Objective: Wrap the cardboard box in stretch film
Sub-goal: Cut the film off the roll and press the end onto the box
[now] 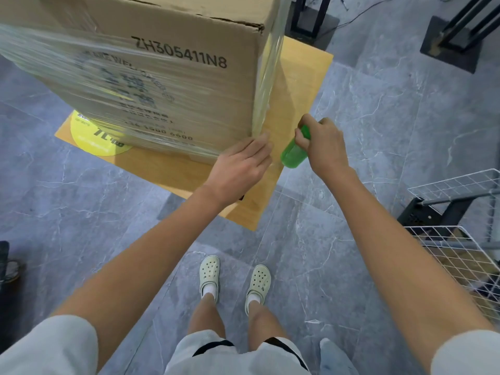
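Observation:
A large brown cardboard box (189,39) printed ZH305411N8 stands on a low wooden platform (297,85). Clear stretch film (113,85) covers the lower part of its near face and runs as a taut strip up the right corner (266,77). My left hand (240,166) presses flat, fingers straight, on the film at the box's bottom right corner. My right hand (324,144) grips the green handle of the film roll (293,154) just right of that corner. The film roll itself is hard to make out.
Grey marble-patterned floor tiles surround the platform. White wire baskets (460,255) and a black frame (433,212) stand at the right. Black stand bases (449,47) sit at the top right. My feet in pale clogs (235,280) stand just behind the platform.

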